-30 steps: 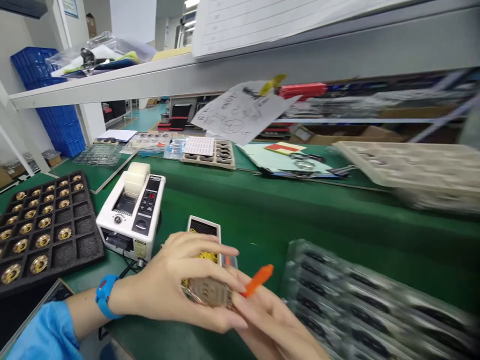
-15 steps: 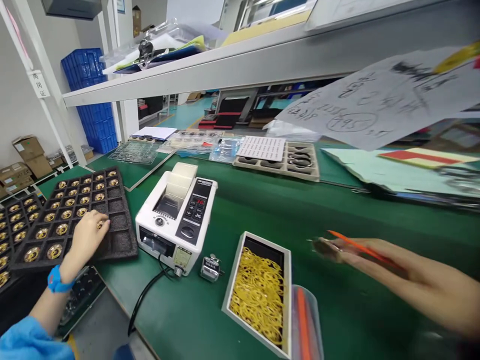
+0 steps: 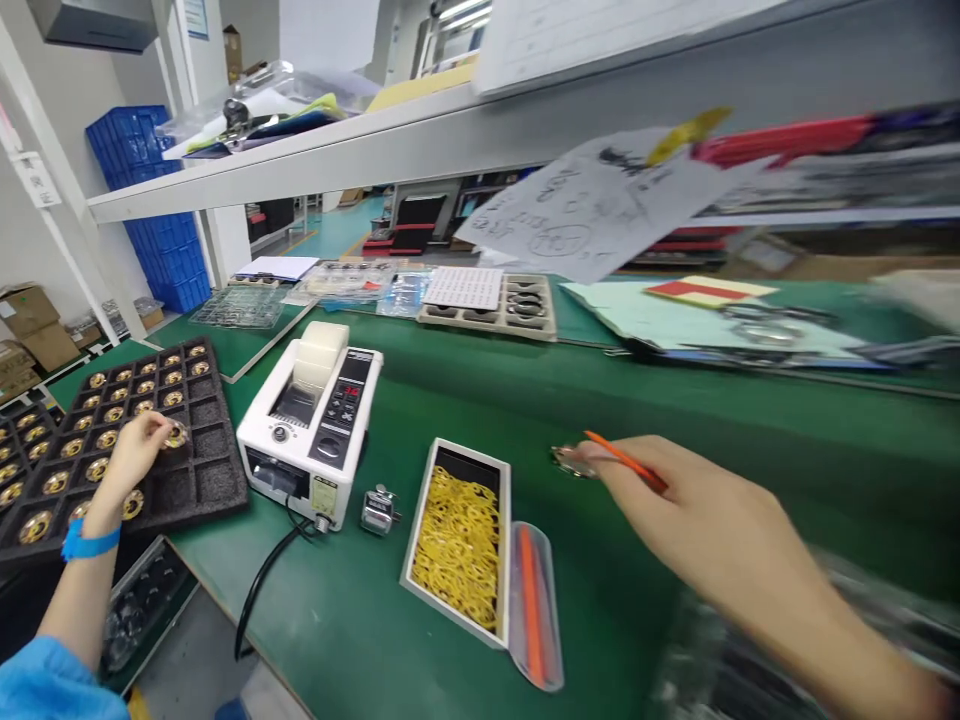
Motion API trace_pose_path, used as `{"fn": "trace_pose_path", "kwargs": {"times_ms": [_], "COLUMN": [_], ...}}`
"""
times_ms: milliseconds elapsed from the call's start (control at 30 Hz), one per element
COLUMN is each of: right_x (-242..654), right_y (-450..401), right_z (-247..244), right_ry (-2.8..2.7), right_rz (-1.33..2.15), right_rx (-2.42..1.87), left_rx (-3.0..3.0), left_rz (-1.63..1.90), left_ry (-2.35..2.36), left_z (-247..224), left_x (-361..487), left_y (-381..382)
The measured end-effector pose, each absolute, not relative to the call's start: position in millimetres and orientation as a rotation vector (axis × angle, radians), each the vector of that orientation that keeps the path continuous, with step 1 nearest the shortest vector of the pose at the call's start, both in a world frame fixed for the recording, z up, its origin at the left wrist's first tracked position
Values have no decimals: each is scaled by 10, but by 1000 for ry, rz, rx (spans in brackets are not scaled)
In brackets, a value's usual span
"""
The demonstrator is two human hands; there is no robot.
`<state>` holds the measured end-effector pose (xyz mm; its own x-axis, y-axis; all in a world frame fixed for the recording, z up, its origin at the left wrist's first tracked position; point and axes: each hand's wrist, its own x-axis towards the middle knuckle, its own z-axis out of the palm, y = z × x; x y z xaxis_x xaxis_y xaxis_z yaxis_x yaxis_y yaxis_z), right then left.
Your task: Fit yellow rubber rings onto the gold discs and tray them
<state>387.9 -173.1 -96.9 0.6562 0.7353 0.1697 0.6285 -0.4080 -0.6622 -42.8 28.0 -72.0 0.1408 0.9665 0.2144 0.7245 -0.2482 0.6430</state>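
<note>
My left hand (image 3: 139, 455) is at the black foam tray (image 3: 214, 483), its fingertips pinched on a round gold-and-clear part (image 3: 175, 435) at one of the compartments. Several similar gold round parts fill other compartments. Out over the green table, my right hand (image 3: 697, 520) is closed around a thin orange pointed tool (image 3: 626, 461). Its fingertips also pinch a small shiny ring-like metal part (image 3: 573, 461), slightly blurred. Between the hands stands a white-rimmed box (image 3: 420, 510) of yellow ring-shaped pieces (image 3: 459, 540). A clear case (image 3: 551, 640) with an orange strip lies against it.
A white tape dispenser (image 3: 307, 420) stands right of the foam tray, its black cable hanging over the table edge. Next to it is a silver tally counter (image 3: 379, 510). Along the back lie a beige tray (image 3: 551, 325) and green papers (image 3: 622, 315). A shelf (image 3: 300, 165) crosses above.
The view has swung right. My left fingers now show the gold part lifted slightly or tilted at its compartment. My right hand still holds the orange tool and metal part, reaching farther into view.
</note>
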Motion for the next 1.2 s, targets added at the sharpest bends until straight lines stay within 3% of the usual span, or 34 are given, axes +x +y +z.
{"fn": "trace_pose_path", "kwargs": {"times_ms": [100, 167, 333, 500, 800, 1200], "right_x": [3741, 3679, 3414, 3135, 3192, 3273], "right_y": [-1994, -2129, -2364, -2440, -2254, -2415], "right_z": [-776, -701, -590, -621, -933, -893], "right_ry": [-836, -724, -652, -791, -833, -1594], "right_rz": [252, 271, 487, 338, 347, 31], "right_rx": [-1898, -1724, -1468, -1467, -1424, -1271], "left_rx": [1945, 1675, 1374, 1174, 1118, 1101], "left_rz": [1119, 1263, 638, 566, 568, 456], "left_ry": [1379, 966, 484, 381, 280, 297], "left_z": [-469, -351, -449, -686, -756, -616], "left_x": [-46, 331, 1371, 1978, 2122, 1994], "left_y": [-71, -378, -912, -921, -937, -946]}}
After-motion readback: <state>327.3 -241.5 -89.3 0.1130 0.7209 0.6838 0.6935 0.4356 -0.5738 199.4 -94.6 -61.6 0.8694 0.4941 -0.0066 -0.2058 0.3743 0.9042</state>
